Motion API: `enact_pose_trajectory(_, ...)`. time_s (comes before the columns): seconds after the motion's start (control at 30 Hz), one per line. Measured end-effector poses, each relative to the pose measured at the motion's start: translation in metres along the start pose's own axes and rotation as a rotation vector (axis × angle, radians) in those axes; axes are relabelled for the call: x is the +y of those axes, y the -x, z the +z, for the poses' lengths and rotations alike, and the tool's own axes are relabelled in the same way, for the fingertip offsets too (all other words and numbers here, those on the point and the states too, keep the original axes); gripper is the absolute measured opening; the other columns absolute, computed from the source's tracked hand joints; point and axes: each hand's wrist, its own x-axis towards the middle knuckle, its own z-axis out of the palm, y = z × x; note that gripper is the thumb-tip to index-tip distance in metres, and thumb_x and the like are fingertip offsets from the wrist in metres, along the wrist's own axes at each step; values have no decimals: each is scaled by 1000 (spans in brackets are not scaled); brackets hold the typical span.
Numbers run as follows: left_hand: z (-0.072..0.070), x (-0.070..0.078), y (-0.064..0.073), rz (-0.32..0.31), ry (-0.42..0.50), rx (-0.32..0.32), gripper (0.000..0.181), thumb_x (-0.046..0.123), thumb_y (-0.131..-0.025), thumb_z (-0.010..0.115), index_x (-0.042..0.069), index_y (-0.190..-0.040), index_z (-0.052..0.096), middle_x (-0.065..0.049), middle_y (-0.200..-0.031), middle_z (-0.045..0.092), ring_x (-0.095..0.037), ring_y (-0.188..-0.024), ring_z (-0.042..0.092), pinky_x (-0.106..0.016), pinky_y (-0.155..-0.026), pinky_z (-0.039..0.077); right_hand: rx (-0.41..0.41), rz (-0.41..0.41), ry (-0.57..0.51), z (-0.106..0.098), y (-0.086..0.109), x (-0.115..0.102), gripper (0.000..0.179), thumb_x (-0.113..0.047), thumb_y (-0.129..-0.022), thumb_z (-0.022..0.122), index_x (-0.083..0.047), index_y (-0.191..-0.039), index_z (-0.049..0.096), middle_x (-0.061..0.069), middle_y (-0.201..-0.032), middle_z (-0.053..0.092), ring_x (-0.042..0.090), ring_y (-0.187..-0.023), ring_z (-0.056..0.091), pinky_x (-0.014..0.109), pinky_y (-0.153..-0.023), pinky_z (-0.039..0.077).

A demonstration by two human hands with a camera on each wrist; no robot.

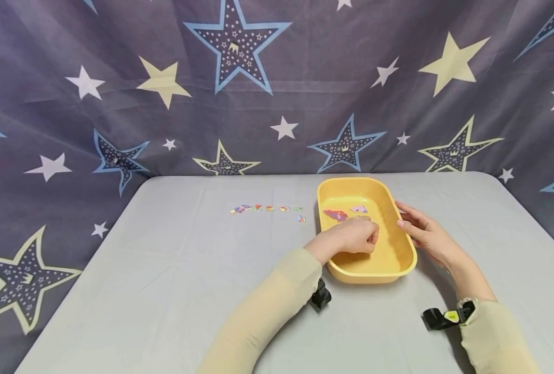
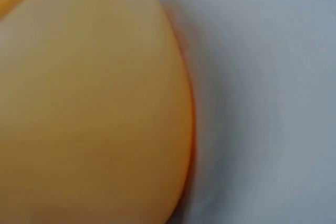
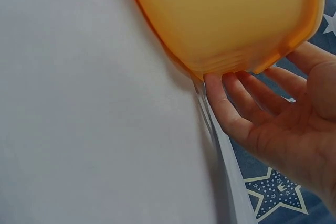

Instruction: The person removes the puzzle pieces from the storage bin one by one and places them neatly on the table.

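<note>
A yellow plastic tray stands on the table. My left hand reaches over its left side into it, with the fingers bent downward. The fingertips are hidden under the hand, so I cannot tell whether they hold something. Just beyond the knuckles lie a red and purple flat piece and a pink flat piece on the tray floor. My right hand is at the tray's right side. In the right wrist view its fairly straight fingers touch the tray's outer wall.
Left of the tray, several small coloured pieces lie in a row on the grey-white table. One more piece sits just in front of the row's right end. A star-patterned cloth hangs behind the table.
</note>
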Motion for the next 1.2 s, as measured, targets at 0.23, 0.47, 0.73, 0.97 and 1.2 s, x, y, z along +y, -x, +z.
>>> enact_pose_trajectory(0.23, -4, -3, 5, 4, 22, 26, 6, 19, -82, 60, 16, -85, 64, 7, -80, 52, -5, -80, 45, -13, -66, 35, 4, 12, 9, 1, 0, -1, 61, -22, -95, 45, -5, -145, 14, -8, -115, 48, 0, -95, 57, 22, -73, 50)
enact_pose_trajectory(0.47, -15, -3, 11, 49, 2, 75, 7, 19, -84, 58, 19, -88, 64, 9, -79, 54, -5, -82, 44, -13, -69, 33, -5, -4, -8, 1, 3, -3, 61, -21, -96, 44, -5, -145, 13, -12, -113, 48, 0, -96, 57, 22, -74, 50)
enact_pose_trajectory(0.73, -24, -9, 22, 36, -7, 147, 7, 21, -85, 57, 21, -87, 63, 10, -86, 53, -3, -82, 47, -14, -70, 36, 5, 3, -2, 2, 4, -2, 61, -23, -96, 44, -5, -145, 13, -9, -114, 47, -1, -96, 56, 22, -74, 50)
enact_pose_trajectory(0.97, -34, -18, 40, 0, 47, 251, 10, 23, -86, 55, 23, -92, 64, 11, -90, 54, -1, -82, 49, -15, -68, 38, -4, -5, -19, 3, 4, -2, 61, -21, -96, 44, -4, -145, 13, -10, -113, 49, 1, -95, 57, 23, -73, 51)
enact_pose_trajectory(1.2, -38, -30, 56, -31, 70, 292, 9, 24, -86, 58, 22, -91, 64, 7, -88, 55, -4, -77, 50, -16, -61, 38, -14, -16, -52, 3, 3, -3, 61, -19, -95, 45, -3, -145, 13, -10, -113, 51, 2, -94, 58, 23, -72, 51)
